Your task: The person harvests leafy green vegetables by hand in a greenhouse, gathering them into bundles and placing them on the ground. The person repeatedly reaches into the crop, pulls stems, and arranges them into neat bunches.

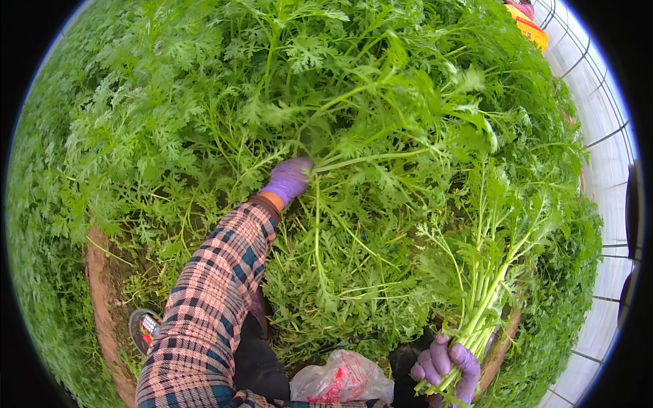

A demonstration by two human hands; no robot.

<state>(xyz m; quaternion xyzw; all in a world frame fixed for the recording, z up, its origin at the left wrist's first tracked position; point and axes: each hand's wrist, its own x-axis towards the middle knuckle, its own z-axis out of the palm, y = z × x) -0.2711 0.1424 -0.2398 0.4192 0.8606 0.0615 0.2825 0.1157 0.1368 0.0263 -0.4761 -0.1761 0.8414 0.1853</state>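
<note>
My left hand (289, 178), in a purple glove and a plaid sleeve, reaches into the middle of the crown daisy plants. Several leafy stalks (375, 159) fan out to the right from its fingers, which are blurred and partly hidden; the hand appears closed around the stalk bases. At the lower right, my right hand (448, 364), also gloved in purple, grips a bundle of cut crown daisy stems (482, 311). The bundle's leafy tops point up and away, and its pale ends stick out below the fingers. Loose greens (352, 285) lie between the two hands.
A translucent plastic bag (344, 376) with red print sits between my dark-trousered legs (259, 357). My shoe (145, 329) is at the left, by a bare soil edge (102, 270). Tall plants surround me. A greenhouse film wall (607, 127) stands right, with a person beside a yellow-red bag (530, 31) far off.
</note>
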